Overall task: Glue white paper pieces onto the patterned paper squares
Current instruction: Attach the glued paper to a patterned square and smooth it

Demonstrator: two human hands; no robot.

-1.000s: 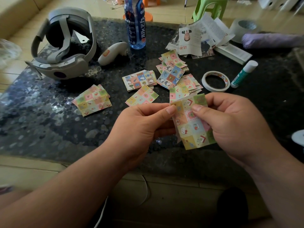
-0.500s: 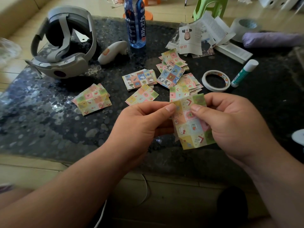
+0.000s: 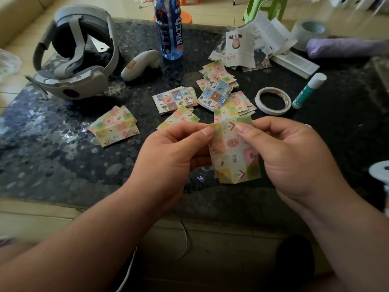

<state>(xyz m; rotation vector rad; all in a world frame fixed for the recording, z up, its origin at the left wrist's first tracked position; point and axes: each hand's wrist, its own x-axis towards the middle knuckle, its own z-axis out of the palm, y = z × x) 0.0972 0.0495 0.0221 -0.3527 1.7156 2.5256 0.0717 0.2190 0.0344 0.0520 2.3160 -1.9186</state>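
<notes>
Both hands hold one patterned paper square (image 3: 233, 152) above the near part of the dark table (image 3: 52, 157). My left hand (image 3: 170, 157) pinches its upper left edge between thumb and fingers. My right hand (image 3: 292, 159) pinches its upper right part, thumb on the front. The square hangs slightly creased, pattern facing me. Several more patterned squares lie beyond: a pile (image 3: 114, 127) at the left, a stack (image 3: 174, 100) in the middle, and a spread (image 3: 216, 89) further back. A green-and-white glue stick (image 3: 308, 90) lies at the right. No white piece shows on the held square.
A roll of tape (image 3: 273, 101) lies beside the glue stick. Cut newspaper sheets (image 3: 252, 45) sit at the back. A grey headset (image 3: 77, 55), a white controller (image 3: 140, 64) and a blue bottle (image 3: 169, 28) stand at the back left. A purple umbrella (image 3: 345, 48) lies far right.
The held square has turned more upright and straightened between my hands, with its top edge now bent forward. Both hands keep their pinch and stay in nearly the same place.
</notes>
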